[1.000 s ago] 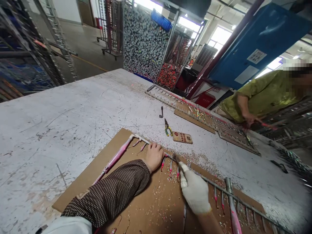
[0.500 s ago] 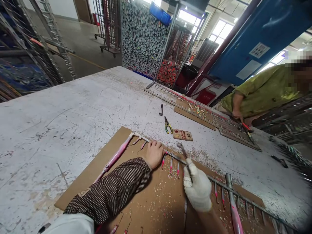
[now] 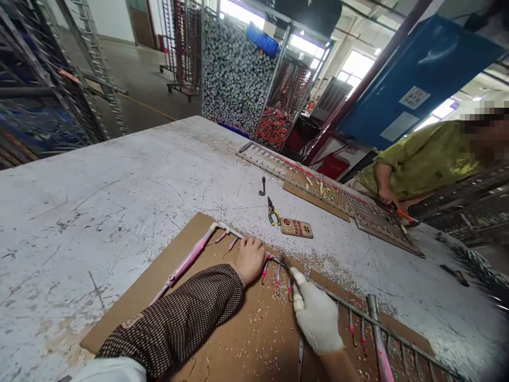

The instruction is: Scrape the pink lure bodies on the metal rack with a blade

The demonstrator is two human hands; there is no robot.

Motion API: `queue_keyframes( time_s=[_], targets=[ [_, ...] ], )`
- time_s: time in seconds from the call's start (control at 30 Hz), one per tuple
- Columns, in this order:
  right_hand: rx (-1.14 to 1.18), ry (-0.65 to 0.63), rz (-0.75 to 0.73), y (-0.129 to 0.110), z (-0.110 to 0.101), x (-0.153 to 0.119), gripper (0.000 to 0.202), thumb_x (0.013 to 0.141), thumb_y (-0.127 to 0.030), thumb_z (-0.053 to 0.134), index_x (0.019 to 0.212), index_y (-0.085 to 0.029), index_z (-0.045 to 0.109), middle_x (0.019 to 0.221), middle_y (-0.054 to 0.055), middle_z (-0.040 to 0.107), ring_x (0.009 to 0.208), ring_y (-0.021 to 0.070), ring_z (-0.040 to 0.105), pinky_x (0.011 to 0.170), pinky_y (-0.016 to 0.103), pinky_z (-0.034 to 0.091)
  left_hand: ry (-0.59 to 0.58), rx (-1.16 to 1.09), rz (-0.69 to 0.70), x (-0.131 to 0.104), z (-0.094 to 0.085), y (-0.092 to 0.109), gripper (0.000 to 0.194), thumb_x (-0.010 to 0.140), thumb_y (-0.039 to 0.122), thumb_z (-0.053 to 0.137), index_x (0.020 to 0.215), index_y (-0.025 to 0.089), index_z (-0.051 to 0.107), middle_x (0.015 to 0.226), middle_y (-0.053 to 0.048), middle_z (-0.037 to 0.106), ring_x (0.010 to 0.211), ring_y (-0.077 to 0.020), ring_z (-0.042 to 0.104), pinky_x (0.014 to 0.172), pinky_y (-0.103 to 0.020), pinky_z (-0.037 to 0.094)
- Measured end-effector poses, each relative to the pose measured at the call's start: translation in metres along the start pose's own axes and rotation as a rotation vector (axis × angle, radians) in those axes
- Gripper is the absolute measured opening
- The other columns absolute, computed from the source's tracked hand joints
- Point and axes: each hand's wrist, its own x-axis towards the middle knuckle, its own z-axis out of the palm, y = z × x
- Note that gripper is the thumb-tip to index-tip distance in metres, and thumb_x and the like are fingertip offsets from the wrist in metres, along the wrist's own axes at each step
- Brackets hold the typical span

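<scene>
My left hand [image 3: 251,259], bare, is closed over the top bar of a metal rack [image 3: 234,232] spattered with pink paint. Small pink-tipped hooks [image 3: 278,277] hang from this bar. In its white glove, my right hand [image 3: 318,315] grips a dark L-shaped wrench [image 3: 291,268], whose head meets the bar just right of my left hand. Part of the handle is hidden by the glove. Under the rack lies brown cardboard [image 3: 238,339] scattered with paint chips.
Beyond the rack lie pliers [image 3: 272,213], a printed wooden plaque [image 3: 297,228] and another L-shaped wrench [image 3: 262,187] on the white table [image 3: 131,196]. A second rack [image 3: 270,164] rests farther back. A co-worker [image 3: 421,154] in yellow-green stands at the right, holding a red-handled tool [image 3: 405,216].
My right hand has brought the wrench down and left, from above the bar onto it. My left hand keeps its grip. The camera view has shifted slightly.
</scene>
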Motion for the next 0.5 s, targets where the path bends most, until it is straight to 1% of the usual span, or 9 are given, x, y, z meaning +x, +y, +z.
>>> queue_keyframes(
  time_s=[0.07, 0.1, 0.13, 0.23, 0.27, 0.3, 0.4, 0.43, 0.5],
  targets=[
    [0.038, 0.180, 0.061, 0.0002, 0.0003, -0.0017, 0.048, 0.097, -0.024, 0.041, 0.144, -0.025, 0.051, 0.083, 0.005, 0.072, 0.074, 0.0196, 0.065, 0.071, 0.029, 0.045, 0.002, -0.002, 0.004, 0.0001, -0.0006, -0.0001, 0.024, 0.097, 0.033, 0.055, 0.085, 0.015, 0.067, 0.093, -0.009, 0.061, 0.097, -0.0255, 0.050, 0.090, -0.044, 0.033],
    [0.039, 0.224, 0.064, -0.0002, 0.0010, -0.0023, 0.047, 0.097, -0.025, 0.042, 0.143, -0.023, 0.052, 0.084, 0.006, 0.072, 0.075, 0.0202, 0.065, 0.073, 0.030, 0.045, 0.004, -0.004, 0.002, 0.0001, -0.0008, -0.0002, 0.024, 0.097, 0.033, 0.055, 0.085, 0.015, 0.067, 0.094, -0.009, 0.061, 0.097, -0.0255, 0.050, 0.090, -0.044, 0.033],
    [0.029, 0.212, 0.037, -0.0007, 0.0022, -0.0026, 0.048, 0.096, -0.024, 0.044, 0.143, -0.022, 0.052, 0.082, 0.006, 0.072, 0.074, 0.0203, 0.065, 0.072, 0.030, 0.045, 0.006, -0.005, -0.001, 0.0001, -0.0009, -0.0003, 0.025, 0.097, 0.033, 0.055, 0.085, 0.015, 0.067, 0.094, -0.009, 0.061, 0.098, -0.0256, 0.050, 0.090, -0.044, 0.033],
    [-0.025, -0.019, -0.085, -0.0027, 0.0049, -0.0025, 0.059, 0.088, -0.014, 0.048, 0.145, -0.028, 0.050, 0.074, 0.002, 0.070, 0.064, 0.0195, 0.063, 0.060, 0.028, 0.042, 0.008, -0.008, -0.006, -0.0001, 0.0001, -0.0010, 0.025, 0.097, 0.033, 0.055, 0.084, 0.015, 0.066, 0.094, -0.008, 0.061, 0.097, -0.0252, 0.050, 0.090, -0.044, 0.033],
    [-0.025, -0.064, -0.089, -0.0029, 0.0045, -0.0028, 0.060, 0.087, -0.014, 0.048, 0.145, -0.030, 0.050, 0.075, 0.001, 0.070, 0.064, 0.0193, 0.063, 0.058, 0.027, 0.041, 0.009, -0.009, -0.005, -0.0002, 0.0009, -0.0013, 0.024, 0.097, 0.033, 0.055, 0.084, 0.015, 0.066, 0.093, -0.008, 0.061, 0.097, -0.0251, 0.050, 0.090, -0.044, 0.033],
    [-0.013, -0.053, -0.056, -0.0028, 0.0032, -0.0035, 0.058, 0.090, -0.015, 0.046, 0.145, -0.031, 0.049, 0.079, 0.001, 0.072, 0.066, 0.0194, 0.065, 0.059, 0.028, 0.042, 0.010, -0.011, -0.002, -0.0002, 0.0017, -0.0017, 0.024, 0.097, 0.033, 0.055, 0.084, 0.015, 0.066, 0.093, -0.008, 0.061, 0.097, -0.0251, 0.050, 0.090, -0.044, 0.033],
    [0.022, 0.179, 0.128, -0.0015, -0.0019, -0.0062, 0.047, 0.099, -0.027, 0.041, 0.145, -0.026, 0.050, 0.093, 0.006, 0.074, 0.078, 0.0209, 0.067, 0.069, 0.029, 0.046, 0.016, -0.021, 0.008, -0.0005, 0.0044, -0.0028, 0.024, 0.097, 0.033, 0.055, 0.084, 0.015, 0.066, 0.093, -0.008, 0.061, 0.096, -0.0249, 0.050, 0.089, -0.044, 0.033],
    [0.019, 0.226, 0.142, -0.0013, -0.0026, -0.0064, 0.047, 0.099, -0.028, 0.040, 0.144, -0.024, 0.051, 0.093, 0.007, 0.074, 0.079, 0.0215, 0.067, 0.070, 0.030, 0.046, 0.020, -0.024, 0.007, -0.0006, 0.0051, -0.0031, 0.025, 0.097, 0.033, 0.054, 0.084, 0.015, 0.066, 0.093, -0.008, 0.061, 0.096, -0.0248, 0.050, 0.089, -0.043, 0.033],
    [-0.001, 0.157, 0.051, -0.0017, -0.0010, -0.0049, 0.050, 0.095, -0.022, 0.044, 0.144, -0.023, 0.052, 0.082, 0.006, 0.072, 0.072, 0.0217, 0.066, 0.067, 0.030, 0.045, 0.031, -0.028, -0.005, -0.0007, 0.0058, -0.0035, 0.024, 0.097, 0.033, 0.054, 0.084, 0.016, 0.065, 0.093, -0.008, 0.061, 0.097, -0.0248, 0.050, 0.090, -0.044, 0.033]
  ],
)
